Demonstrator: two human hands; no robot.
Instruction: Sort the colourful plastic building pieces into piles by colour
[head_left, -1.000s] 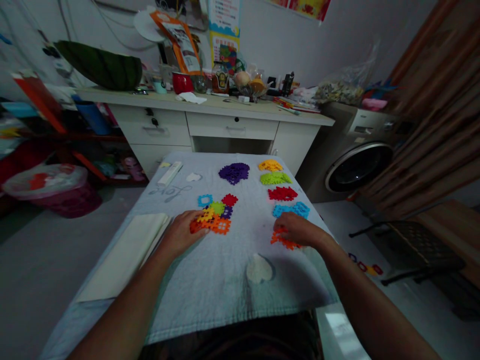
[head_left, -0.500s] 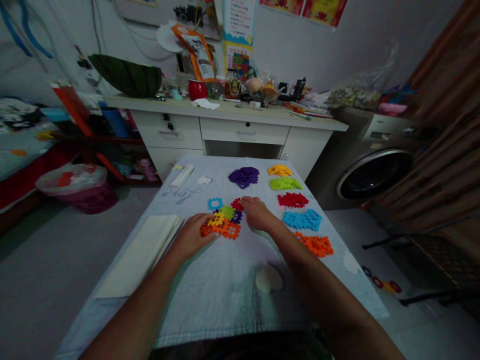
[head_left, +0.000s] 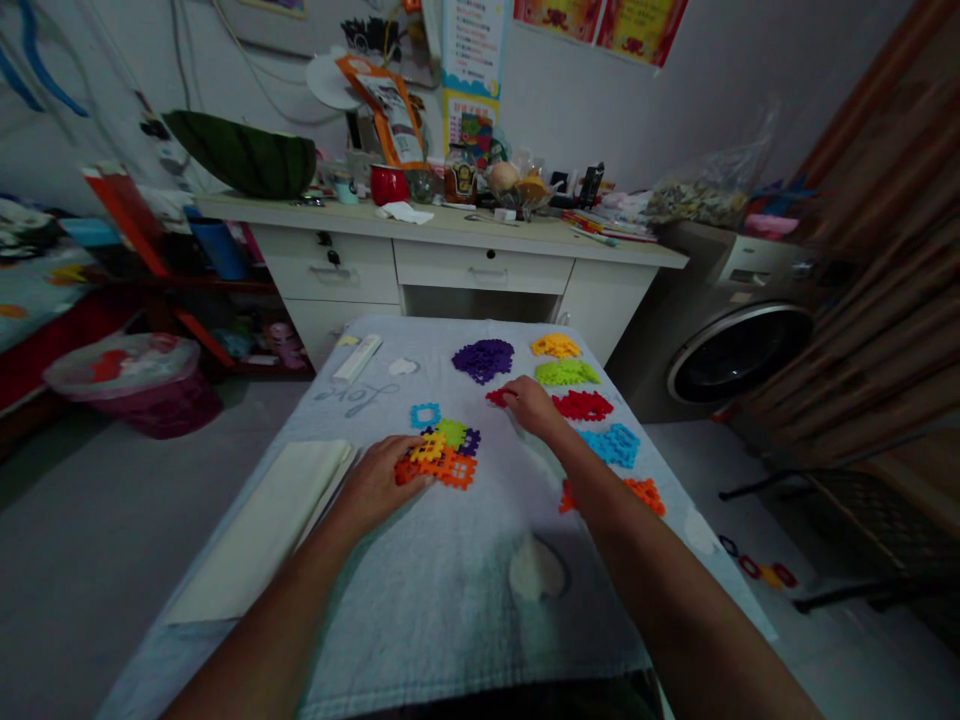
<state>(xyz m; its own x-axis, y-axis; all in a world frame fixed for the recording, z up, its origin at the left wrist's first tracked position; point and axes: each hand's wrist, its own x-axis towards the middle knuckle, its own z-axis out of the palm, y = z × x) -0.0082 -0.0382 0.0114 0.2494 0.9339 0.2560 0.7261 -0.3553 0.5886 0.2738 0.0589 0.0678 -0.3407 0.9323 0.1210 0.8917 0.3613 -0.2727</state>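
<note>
My right hand [head_left: 526,402] pinches a red interlocking plastic piece [head_left: 496,397] above the middle of the cloth-covered table [head_left: 450,570]. My left hand [head_left: 382,482] is curled around the left side of a small cluster of mixed pieces, with its thumb and fingers on the yellow piece [head_left: 427,447] and the orange pieces [head_left: 456,468]. Also in this cluster are a green piece [head_left: 451,432] and purple pieces [head_left: 471,441]. A light blue square piece [head_left: 425,415] lies just behind it.
Sorted heaps of pieces lie at the back and right: purple [head_left: 482,360], yellow [head_left: 555,346], green [head_left: 567,372], red [head_left: 583,405], blue [head_left: 613,444] and orange [head_left: 646,495]. Folded cream cloth [head_left: 262,530] and a white box [head_left: 358,359] lie left. A cabinet [head_left: 480,266] stands behind.
My right hand has moved right and slightly away from the cluster, taking the red piece with it. My left hand stays at the cluster. The view has shifted slightly.
</note>
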